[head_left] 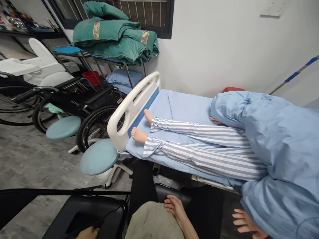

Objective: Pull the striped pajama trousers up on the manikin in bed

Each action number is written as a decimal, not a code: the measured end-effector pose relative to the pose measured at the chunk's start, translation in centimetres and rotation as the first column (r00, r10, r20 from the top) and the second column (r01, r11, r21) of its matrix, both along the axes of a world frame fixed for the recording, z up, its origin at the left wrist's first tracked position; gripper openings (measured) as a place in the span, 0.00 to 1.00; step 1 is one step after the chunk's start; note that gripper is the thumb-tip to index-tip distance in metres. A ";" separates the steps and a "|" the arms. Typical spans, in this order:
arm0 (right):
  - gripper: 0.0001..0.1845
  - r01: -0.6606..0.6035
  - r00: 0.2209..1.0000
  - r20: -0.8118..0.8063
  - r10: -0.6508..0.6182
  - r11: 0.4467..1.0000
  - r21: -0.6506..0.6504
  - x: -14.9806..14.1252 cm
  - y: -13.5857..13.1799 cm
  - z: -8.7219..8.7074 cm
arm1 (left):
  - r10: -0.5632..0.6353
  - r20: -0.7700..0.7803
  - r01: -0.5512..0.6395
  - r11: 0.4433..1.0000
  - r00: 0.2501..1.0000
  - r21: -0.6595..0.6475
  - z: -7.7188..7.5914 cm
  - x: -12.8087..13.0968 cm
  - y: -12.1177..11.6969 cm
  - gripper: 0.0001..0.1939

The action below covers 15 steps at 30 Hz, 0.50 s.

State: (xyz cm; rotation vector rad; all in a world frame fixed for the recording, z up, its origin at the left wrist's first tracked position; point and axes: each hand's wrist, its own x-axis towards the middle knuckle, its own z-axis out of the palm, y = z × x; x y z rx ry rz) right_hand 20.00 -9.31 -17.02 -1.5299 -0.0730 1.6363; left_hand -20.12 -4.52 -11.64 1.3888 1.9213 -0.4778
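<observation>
Beside the hospital bed, the right grip curls loosely, apparently empty; the left grip is too blurred to tell. Best rest both clear of its edge.

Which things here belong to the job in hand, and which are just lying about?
Probably the job:
bed, blue quilt and striped trousers, near the right hand
black chair, by the left hand

Probably just lying about:
black wheelchair
round stools
green bedding
red bucket

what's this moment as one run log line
left hand: near black chair seat, grip unclear | right hand: by khaki shirt, nothing visibly held | hospital bed: striped trousers, blue quilt
</observation>
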 end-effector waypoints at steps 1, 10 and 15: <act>0.21 -0.001 1.000 0.004 0.001 1.000 -0.003 0.0 0.0 0.1 | 0.011 0.043 -0.011 1.000 0.999 0.003 -0.5 1.5 -0.7 0.18; 0.19 -0.079 0.996 0.051 0.079 0.997 0.012 -0.3 1.0 1.3 | -0.462 0.600 0.080 0.830 0.652 0.552 5.9 25.1 8.6 0.18; 0.20 -0.059 0.985 0.164 0.052 0.997 0.043 0.4 0.6 1.8 | -0.608 0.195 0.071 0.385 0.769 0.920 6.7 32.0 19.1 0.11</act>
